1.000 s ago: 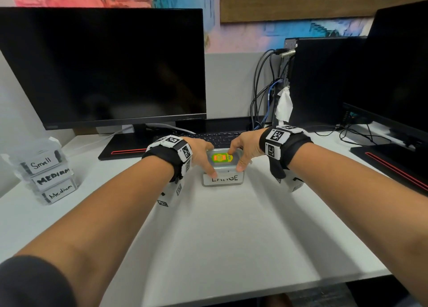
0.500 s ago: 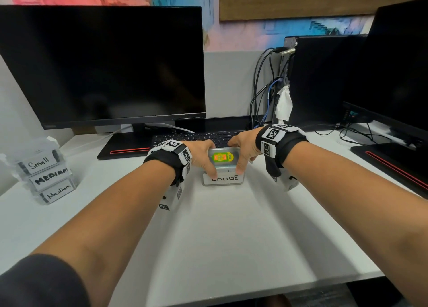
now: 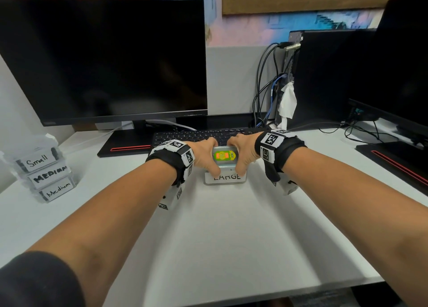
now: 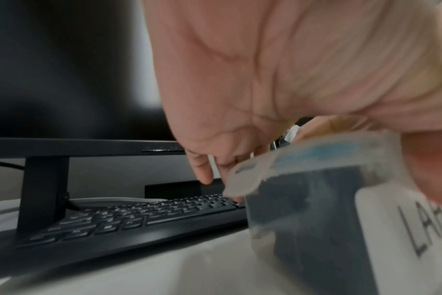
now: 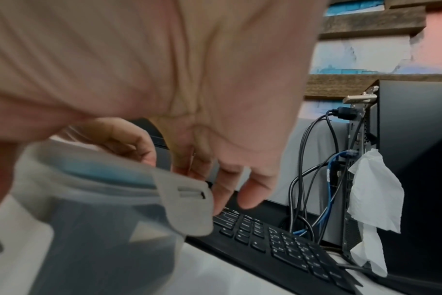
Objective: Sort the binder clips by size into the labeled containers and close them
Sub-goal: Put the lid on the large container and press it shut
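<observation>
A clear plastic container labelled LARGE (image 3: 225, 179) stands on the white desk in front of the keyboard. Its lid (image 3: 224, 155) carries a green and orange sticker and lies on top. My left hand (image 3: 207, 157) grips the container's left end, thumb at the front and fingers curled over the far edge. My right hand (image 3: 243, 156) grips the right end the same way. In the left wrist view the left hand (image 4: 240, 79) arches over the lid's tab (image 4: 245, 179). In the right wrist view the right hand (image 5: 189, 79) curls behind the other tab (image 5: 187, 207). Dark clips show blurred through the container wall (image 5: 101, 239).
At the desk's left edge is a stack of three closed containers labelled Small (image 3: 38, 162), MEDIUM (image 3: 49, 176) and Medium (image 3: 58, 189). A black keyboard (image 3: 196, 135) lies just behind the hands, under a monitor (image 3: 104, 59). A computer tower with cables (image 3: 324, 79) is at the back right.
Both hands keep their hold on the LARGE container, which stays in place. The fingers have closed in slightly over the lid.
</observation>
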